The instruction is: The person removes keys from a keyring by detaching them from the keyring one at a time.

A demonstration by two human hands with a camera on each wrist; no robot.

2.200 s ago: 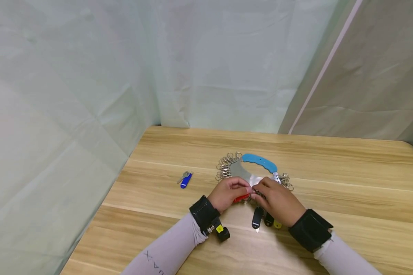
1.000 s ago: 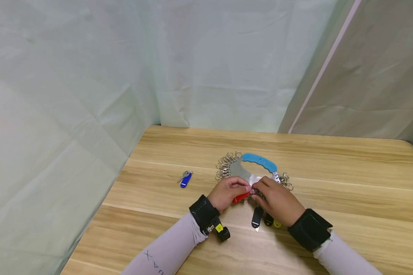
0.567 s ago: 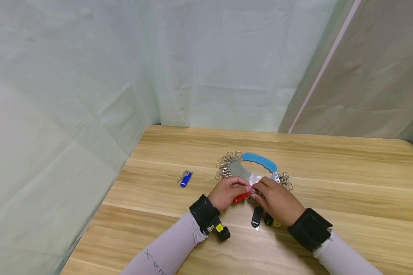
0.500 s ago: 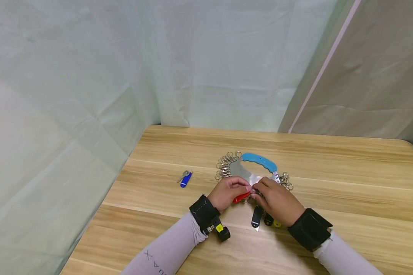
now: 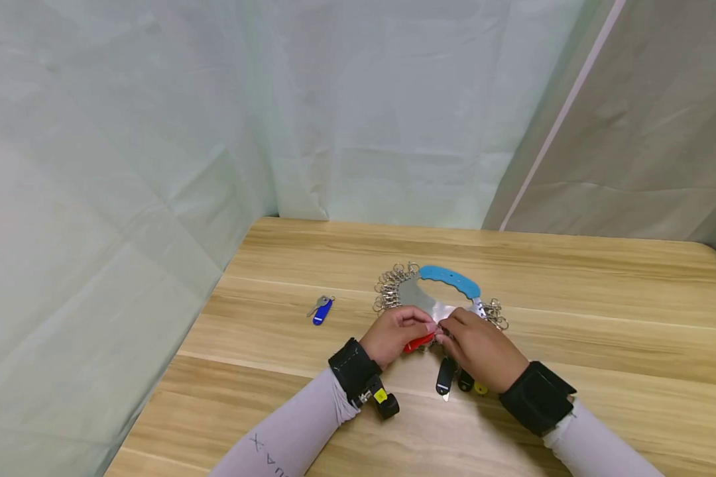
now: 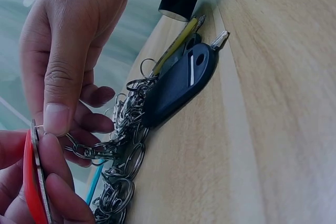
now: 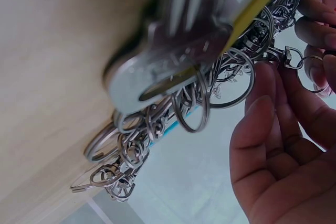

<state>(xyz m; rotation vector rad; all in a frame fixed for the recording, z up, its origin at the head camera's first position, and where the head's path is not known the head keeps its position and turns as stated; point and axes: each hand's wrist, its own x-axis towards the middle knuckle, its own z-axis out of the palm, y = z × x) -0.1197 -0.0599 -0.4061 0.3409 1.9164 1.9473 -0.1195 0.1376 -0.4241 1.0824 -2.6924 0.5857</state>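
My left hand (image 5: pixel 394 334) holds a red key tag (image 6: pixel 32 182) with a flat key along it. Close against it, my right hand (image 5: pixel 489 351) pinches a split ring (image 7: pixel 310 72) that is linked to a small metal clip. Both hands work over the near edge of a grey metal plate (image 5: pixel 414 295) with a blue grip (image 5: pixel 450 281). Many rings and clips (image 6: pixel 123 124) line that plate's edge. Below the right hand hang a black key tag (image 5: pixel 445 377), a second black tag (image 5: pixel 466 380) and a yellow tag (image 5: pixel 480 389). Fingertips hide part of the join between ring and red tag.
Left of the hands, a blue key tag (image 5: pixel 323 313) with a key lies on the wooden table (image 5: pixel 262 371). More clip rings (image 5: pixel 388 291) fan out at the plate's left end, others (image 5: pixel 497 315) at its right. Pale cloth (image 5: pixel 394 119) hangs behind the table.
Both hands keep their place over the plate. Slightly more of the red key tag shows under the left hand than in the oldest frame.
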